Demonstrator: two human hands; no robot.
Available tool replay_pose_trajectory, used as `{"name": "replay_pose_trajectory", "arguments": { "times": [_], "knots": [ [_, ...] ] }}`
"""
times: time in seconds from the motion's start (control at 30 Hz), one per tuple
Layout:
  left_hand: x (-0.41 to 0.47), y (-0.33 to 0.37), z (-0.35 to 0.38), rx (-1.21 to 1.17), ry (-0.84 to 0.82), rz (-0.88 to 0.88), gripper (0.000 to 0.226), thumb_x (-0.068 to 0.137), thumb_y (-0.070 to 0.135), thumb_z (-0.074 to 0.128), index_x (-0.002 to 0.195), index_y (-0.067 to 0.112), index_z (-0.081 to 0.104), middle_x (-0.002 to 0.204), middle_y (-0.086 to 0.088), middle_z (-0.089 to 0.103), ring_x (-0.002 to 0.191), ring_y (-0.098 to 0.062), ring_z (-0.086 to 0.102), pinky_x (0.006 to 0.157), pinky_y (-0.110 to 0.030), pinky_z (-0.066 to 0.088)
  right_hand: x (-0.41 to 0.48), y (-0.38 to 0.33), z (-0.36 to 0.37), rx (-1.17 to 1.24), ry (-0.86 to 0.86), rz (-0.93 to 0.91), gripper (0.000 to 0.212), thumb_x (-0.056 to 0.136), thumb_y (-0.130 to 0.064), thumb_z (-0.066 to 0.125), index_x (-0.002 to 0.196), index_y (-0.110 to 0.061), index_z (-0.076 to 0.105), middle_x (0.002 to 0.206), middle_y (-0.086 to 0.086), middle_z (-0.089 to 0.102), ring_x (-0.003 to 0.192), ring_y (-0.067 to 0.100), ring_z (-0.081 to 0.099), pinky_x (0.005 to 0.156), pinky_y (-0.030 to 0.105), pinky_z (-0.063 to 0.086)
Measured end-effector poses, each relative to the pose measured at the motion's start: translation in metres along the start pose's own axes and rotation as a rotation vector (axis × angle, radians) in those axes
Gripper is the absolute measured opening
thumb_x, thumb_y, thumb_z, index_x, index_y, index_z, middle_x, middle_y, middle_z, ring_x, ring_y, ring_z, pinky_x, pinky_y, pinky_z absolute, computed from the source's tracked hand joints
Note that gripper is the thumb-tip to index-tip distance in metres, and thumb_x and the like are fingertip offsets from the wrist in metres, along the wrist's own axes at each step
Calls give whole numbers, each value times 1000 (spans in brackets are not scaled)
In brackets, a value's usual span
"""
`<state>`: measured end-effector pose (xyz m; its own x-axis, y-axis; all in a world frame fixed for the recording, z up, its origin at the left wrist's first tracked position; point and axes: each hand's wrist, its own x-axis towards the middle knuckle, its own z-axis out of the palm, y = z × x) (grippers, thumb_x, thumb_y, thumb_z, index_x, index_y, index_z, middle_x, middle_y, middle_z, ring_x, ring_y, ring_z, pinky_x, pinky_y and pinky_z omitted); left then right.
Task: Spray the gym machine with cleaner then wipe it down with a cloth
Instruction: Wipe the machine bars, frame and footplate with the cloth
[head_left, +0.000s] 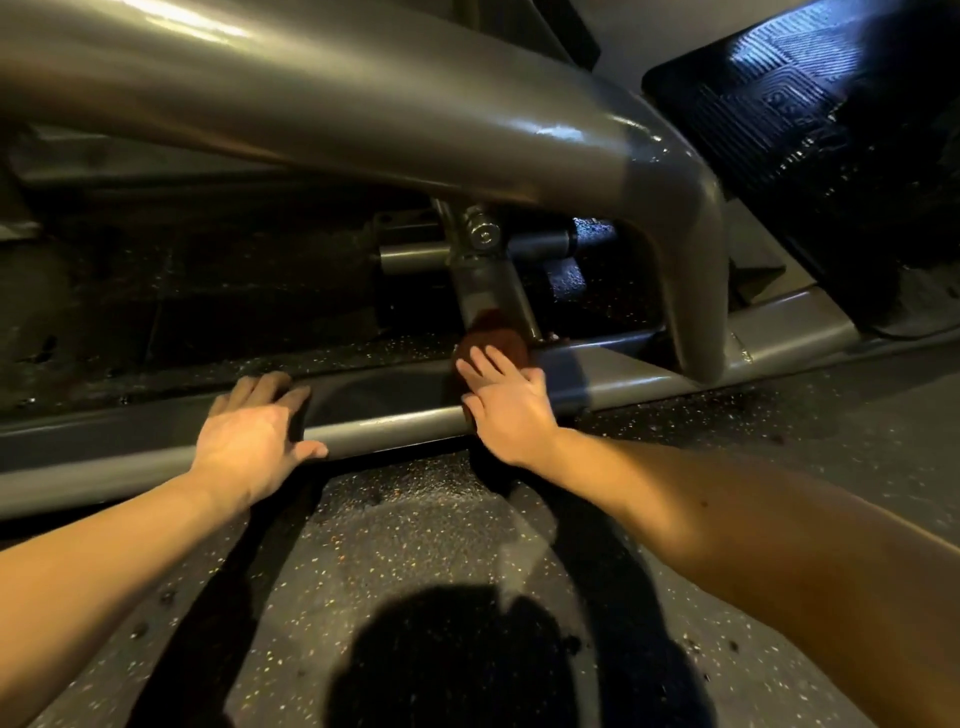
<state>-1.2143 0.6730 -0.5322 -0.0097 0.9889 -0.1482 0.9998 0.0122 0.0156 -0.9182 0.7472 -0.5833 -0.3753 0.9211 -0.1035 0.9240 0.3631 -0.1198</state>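
The gym machine's grey steel base bar (384, 423) runs low across the view, just above the floor. A thick grey frame tube (363, 98) arches over it and bends down to join it at the right. My right hand (506, 402) lies flat on a dark reddish-brown cloth (491, 340), pressing it against the base bar where a slanted strut meets it. My left hand (254, 436) rests on the same bar further left, fingers straight over its top and thumb along its front. No spray bottle is in view.
A black ribbed footplate (810, 119) stands at the upper right. A pivot pin and cross shaft (480, 236) sit behind the bar in deep shadow. Speckled rubber floor (415, 545) lies below me, with my dark shadow on it.
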Motion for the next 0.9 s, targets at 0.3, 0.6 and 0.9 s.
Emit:
{"name": "replay_pose_trajectory", "arguments": {
  "times": [0.3, 0.6, 0.9],
  "knots": [
    [7, 5, -5, 81, -108, -44, 85, 87, 66, 67, 157, 25, 42, 154, -3, 40, 138, -29, 36, 113, -43, 35, 95, 11, -6, 75, -148, 70, 52, 108, -34, 30, 160, -30, 30, 173, -4, 4, 159, 19, -7, 124, 60, -3],
    [8, 6, -18, 172, -173, -25, 85, 91, 72, 55, 160, 28, 33, 156, -1, 33, 138, -27, 33, 113, -38, 34, 152, 24, -24, 137, -212, 253, 62, 109, -43, 32, 164, -37, 6, 172, 0, -14, 158, 25, -15, 125, 52, 2],
    [4, 8, -16, 124, -147, -37, 86, 87, 70, 62, 158, 25, 41, 152, -5, 40, 135, -29, 36, 110, -41, 36, 54, 35, -11, -8, -47, 256, 58, 106, -33, 45, 161, -25, 28, 169, 7, 22, 155, 28, 21, 117, 47, 28]
  ]
}}
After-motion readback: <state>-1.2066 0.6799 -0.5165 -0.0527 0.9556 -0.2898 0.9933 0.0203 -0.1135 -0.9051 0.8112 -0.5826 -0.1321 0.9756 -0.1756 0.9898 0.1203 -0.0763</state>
